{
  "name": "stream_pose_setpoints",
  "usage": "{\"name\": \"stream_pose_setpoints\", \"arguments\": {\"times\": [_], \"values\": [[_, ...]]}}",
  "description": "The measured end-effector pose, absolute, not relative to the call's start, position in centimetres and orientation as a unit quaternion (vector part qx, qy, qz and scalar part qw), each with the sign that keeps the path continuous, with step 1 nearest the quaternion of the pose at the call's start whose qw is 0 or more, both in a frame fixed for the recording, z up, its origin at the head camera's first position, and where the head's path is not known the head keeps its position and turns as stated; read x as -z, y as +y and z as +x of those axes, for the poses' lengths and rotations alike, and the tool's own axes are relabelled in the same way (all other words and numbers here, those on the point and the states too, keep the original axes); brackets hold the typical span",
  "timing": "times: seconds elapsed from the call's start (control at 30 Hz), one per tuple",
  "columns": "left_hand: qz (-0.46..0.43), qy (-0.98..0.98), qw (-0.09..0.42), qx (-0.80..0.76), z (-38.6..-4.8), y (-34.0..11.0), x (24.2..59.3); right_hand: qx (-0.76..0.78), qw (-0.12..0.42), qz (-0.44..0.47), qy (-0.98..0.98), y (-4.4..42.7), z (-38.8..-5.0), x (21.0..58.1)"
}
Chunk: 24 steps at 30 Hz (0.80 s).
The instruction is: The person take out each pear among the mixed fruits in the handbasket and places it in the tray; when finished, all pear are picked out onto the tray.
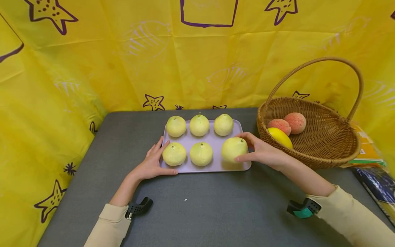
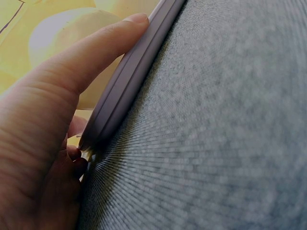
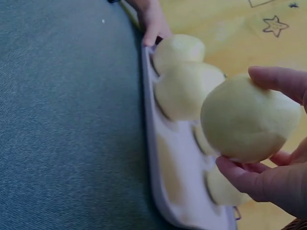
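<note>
A lavender tray (image 1: 217, 147) lies on the grey table, with pale yellow-green pomelos in two rows. My right hand (image 1: 262, 151) holds the front right pomelo (image 1: 234, 150) between thumb and fingers. That fruit hangs above the tray, as the right wrist view (image 3: 249, 120) shows, and casts a shadow. At the tray's front left corner, my left hand (image 1: 152, 163) grips the rim: its thumb (image 2: 103, 50) lies along the front edge and its fingers are on the left side. The front left pomelo (image 1: 174, 154) sits beside that hand, followed by the front middle pomelo (image 1: 201, 154).
To the right stands a wicker basket (image 1: 321, 137) with a tall handle, holding two peaches (image 1: 295, 123) and a yellow fruit (image 1: 280, 137). Flat printed packets (image 1: 370, 154) lie behind and beside it. A yellow patterned cloth (image 1: 197, 68) hangs behind the table.
</note>
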State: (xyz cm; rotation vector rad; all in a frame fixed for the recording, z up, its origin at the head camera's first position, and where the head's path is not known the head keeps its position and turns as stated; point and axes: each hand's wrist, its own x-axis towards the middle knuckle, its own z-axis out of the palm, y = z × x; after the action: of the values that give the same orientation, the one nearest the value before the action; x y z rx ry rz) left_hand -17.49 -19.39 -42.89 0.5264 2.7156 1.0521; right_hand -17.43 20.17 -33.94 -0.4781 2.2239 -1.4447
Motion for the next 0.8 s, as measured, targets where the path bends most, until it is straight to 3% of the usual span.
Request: {"name": "stream_pose_setpoints", "arguments": {"times": [0.8], "values": [[0.18,0.912,0.085,-0.359,-17.7,-19.5,43.1,0.468,0.213,-0.171,0.84,19.0,-18.8,37.6]]}}
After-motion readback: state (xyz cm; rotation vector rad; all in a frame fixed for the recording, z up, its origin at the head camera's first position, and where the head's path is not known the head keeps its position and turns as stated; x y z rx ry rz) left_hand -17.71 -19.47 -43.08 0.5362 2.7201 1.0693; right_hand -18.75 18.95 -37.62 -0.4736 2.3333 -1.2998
